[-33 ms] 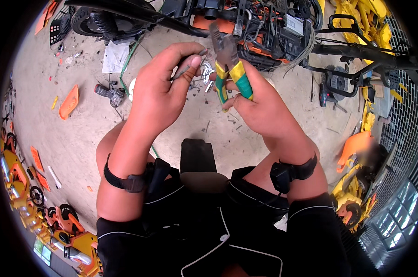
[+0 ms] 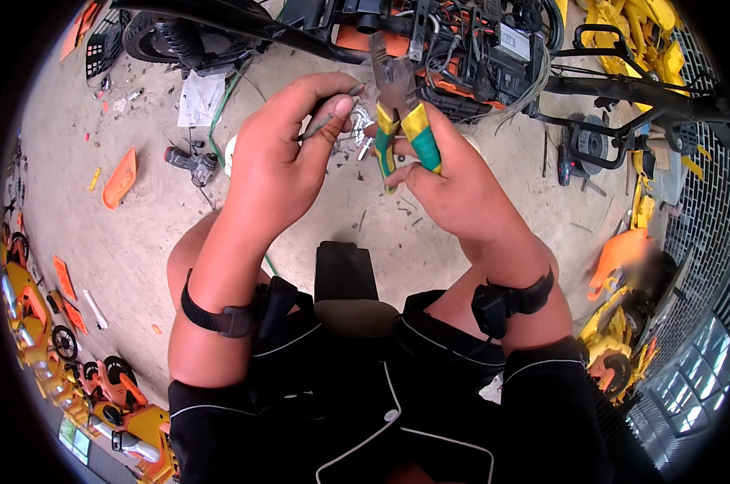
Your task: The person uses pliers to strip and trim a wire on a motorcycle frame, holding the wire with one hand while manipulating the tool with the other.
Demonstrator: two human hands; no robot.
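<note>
right hand (image 2: 453, 181): pliers (image 2: 399, 113) with green-yellow handles are being gripped, fingers wrapped tight | left hand (image 2: 288, 157): thin wire (image 2: 320, 127) is being pinched at the fingertips, just beside the plier jaws | all being held up over the concrete floor (image 2: 147, 234), cordless drill (image 2: 191, 164) lying nearby

Left hand (image 2: 280, 165) pinching a thin wire (image 2: 320, 127), right hand (image 2: 453, 181) gripping green-yellow pliers (image 2: 397, 109), concrete floor (image 2: 139, 234) below.
</note>
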